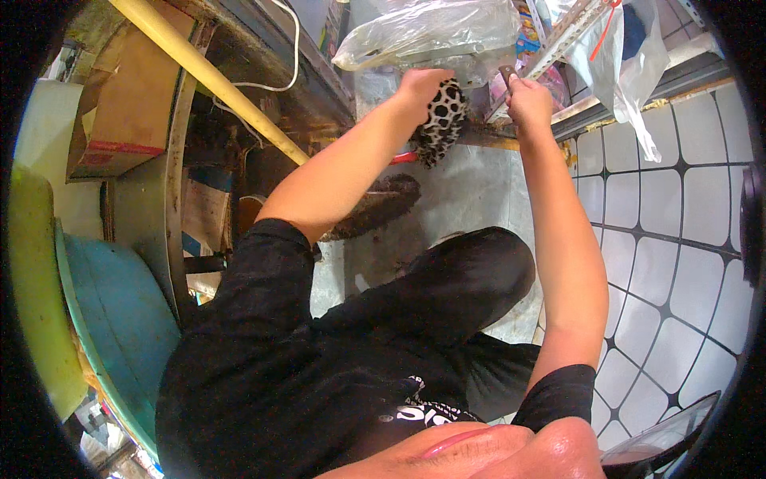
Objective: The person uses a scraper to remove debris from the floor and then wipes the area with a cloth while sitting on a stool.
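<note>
My left hand is closed on a limp piece with a pale and black honeycomb pattern, which hangs below the fingers with a ragged, spiky lower edge. Its material is not certain; it resembles honeycomb tripe. A brown handle, like that of a knife, sticks up out of my right hand; no blade can be made out. Just beyond both hands lies a clear plastic bag with unclear contents. Under the hanging piece, a red object shows partly behind my left forearm.
To the right are a slotted metal shelf post, a hanging white plastic bag and a tiled wall. A yellow pole slants across the left, near a cardboard box and a teal basin. A dark bristly object lies low ahead.
</note>
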Demonstrator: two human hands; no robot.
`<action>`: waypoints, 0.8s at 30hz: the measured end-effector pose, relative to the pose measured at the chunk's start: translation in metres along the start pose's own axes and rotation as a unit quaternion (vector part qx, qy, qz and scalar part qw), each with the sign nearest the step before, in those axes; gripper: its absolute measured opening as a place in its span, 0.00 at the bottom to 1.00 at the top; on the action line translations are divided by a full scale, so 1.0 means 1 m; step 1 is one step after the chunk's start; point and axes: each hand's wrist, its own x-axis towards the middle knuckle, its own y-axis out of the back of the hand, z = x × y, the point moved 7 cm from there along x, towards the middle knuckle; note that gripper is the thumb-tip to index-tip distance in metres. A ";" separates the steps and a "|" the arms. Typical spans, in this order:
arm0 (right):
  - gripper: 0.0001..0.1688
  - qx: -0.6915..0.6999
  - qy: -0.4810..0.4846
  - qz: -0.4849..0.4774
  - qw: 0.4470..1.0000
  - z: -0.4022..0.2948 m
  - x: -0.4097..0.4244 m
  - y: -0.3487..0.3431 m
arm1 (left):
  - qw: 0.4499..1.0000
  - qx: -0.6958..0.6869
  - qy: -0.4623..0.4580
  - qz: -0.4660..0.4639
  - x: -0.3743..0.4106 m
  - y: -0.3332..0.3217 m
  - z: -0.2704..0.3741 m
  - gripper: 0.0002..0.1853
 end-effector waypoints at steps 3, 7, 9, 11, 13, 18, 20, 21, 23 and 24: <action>0.23 -0.051 0.061 0.017 0.997 -0.060 -0.018 0.013 | 0.998 -0.059 0.012 -0.029 0.016 -0.006 0.001 0.14; 0.22 -0.068 0.256 0.089 0.960 -0.139 -0.044 0.040 | 0.990 -0.134 -0.038 -0.036 -0.036 -0.038 0.053 0.25; 0.23 -0.028 0.280 0.065 0.957 -0.168 -0.052 0.031 | 0.974 -0.210 -0.062 -0.062 -0.015 -0.017 0.070 0.26; 0.25 -0.003 0.201 -0.024 0.979 -0.172 -0.050 0.018 | 0.982 -0.179 -0.062 -0.021 -0.007 -0.001 0.073 0.38; 0.25 -0.035 0.164 0.060 0.984 -0.142 -0.022 0.027 | 0.983 -0.179 -0.034 -0.030 -0.026 -0.005 0.077 0.43; 0.17 0.227 -0.107 -0.044 0.967 -0.049 0.003 0.010 | 0.977 -0.189 -0.068 -0.071 -0.012 0.034 0.081 0.52; 0.16 0.242 -0.107 -0.074 0.961 -0.036 -0.003 -0.002 | 0.977 -0.189 -0.082 -0.053 -0.012 0.048 0.086 0.52; 0.16 0.250 -0.110 -0.088 0.958 -0.032 -0.008 -0.006 | 0.978 -0.189 -0.087 -0.033 -0.015 0.054 0.089 0.52; 0.16 0.243 -0.142 -0.091 0.955 -0.022 -0.011 -0.014 | 0.979 -0.180 -0.091 -0.028 -0.021 0.060 0.093 0.51; 0.16 0.239 -0.152 -0.089 0.955 -0.010 -0.006 -0.014 | 0.978 -0.189 -0.083 -0.039 -0.023 0.058 0.095 0.52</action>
